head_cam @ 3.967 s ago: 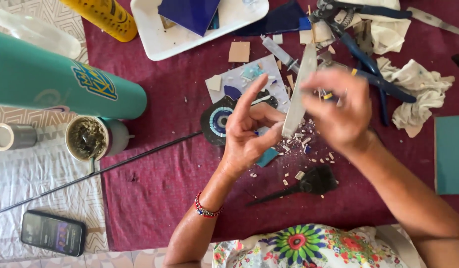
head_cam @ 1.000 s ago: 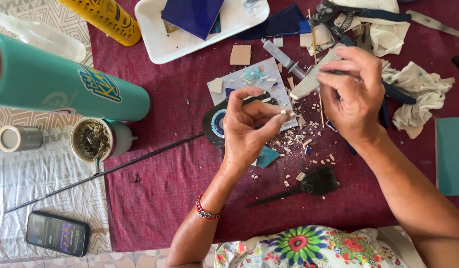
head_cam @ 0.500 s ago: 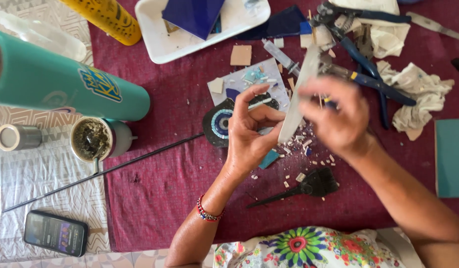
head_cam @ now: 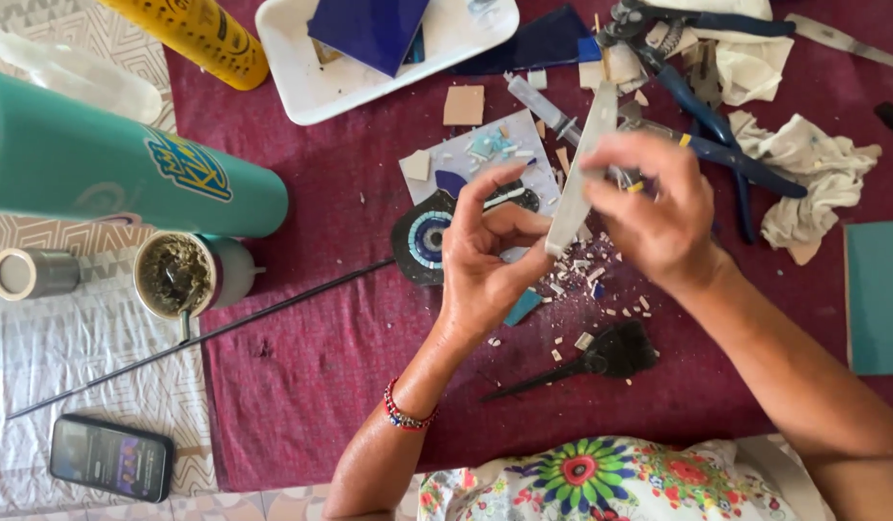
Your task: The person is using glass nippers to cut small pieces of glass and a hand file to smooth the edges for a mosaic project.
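Observation:
My right hand [head_cam: 659,217] grips a long flat grey file [head_cam: 579,169] that slants from upper right to lower left. My left hand [head_cam: 485,260] is raised beside it, thumb and middle finger pinching a small tile piece against the file's lower end, index finger lifted. Both hands hover above a maroon cloth [head_cam: 302,386]. Under them lie a round black mosaic disc with a blue eye pattern [head_cam: 422,236], a white sheet with tile bits [head_cam: 466,154] and scattered tile chips [head_cam: 596,280].
A black brush [head_cam: 610,352] lies below the hands. Blue-handled nippers [head_cam: 721,145], a syringe [head_cam: 543,106] and crumpled cloth [head_cam: 813,174] sit upper right. A white tray [head_cam: 302,92] holds a blue tile. Left: teal bottle [head_cam: 128,164], cup [head_cam: 176,275], thin rod [head_cam: 205,338], phone [head_cam: 110,458].
A second ago the right hand held the file higher and flatter, away from the left fingers. It has come back down steep against the left hand's pinch, which barely moved.

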